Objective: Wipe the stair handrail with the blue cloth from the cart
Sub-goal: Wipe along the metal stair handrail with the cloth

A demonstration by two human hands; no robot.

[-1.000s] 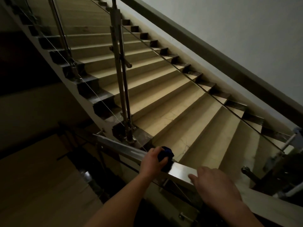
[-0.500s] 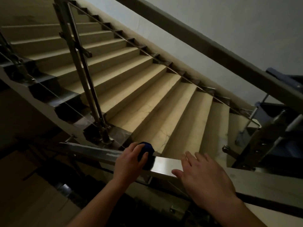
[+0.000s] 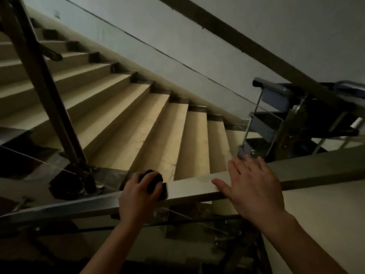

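A flat metal handrail (image 3: pixel 189 187) runs across the lower half of the head view, rising a little to the right. My left hand (image 3: pixel 138 196) grips the balled-up dark blue cloth (image 3: pixel 153 179) and presses it on top of the rail near the middle. My right hand (image 3: pixel 254 186) is flat on the rail to the right of the cloth, fingers spread and holding nothing. The cleaning cart (image 3: pixel 276 119) stands at the right, behind the rail, partly hidden by railing posts.
Beige stairs (image 3: pixel 138 115) climb to the upper left beyond the rail. A steel baluster post (image 3: pixel 49 91) rises at the left with glass panels beside it. A second handrail (image 3: pixel 246 44) runs diagonally along the grey wall. A dark stairwell drops below the rail.
The view has swung right, bringing the cart into sight. My left hand with the cloth stays on the rail. My right hand has spread flat and shifted right along the rail.
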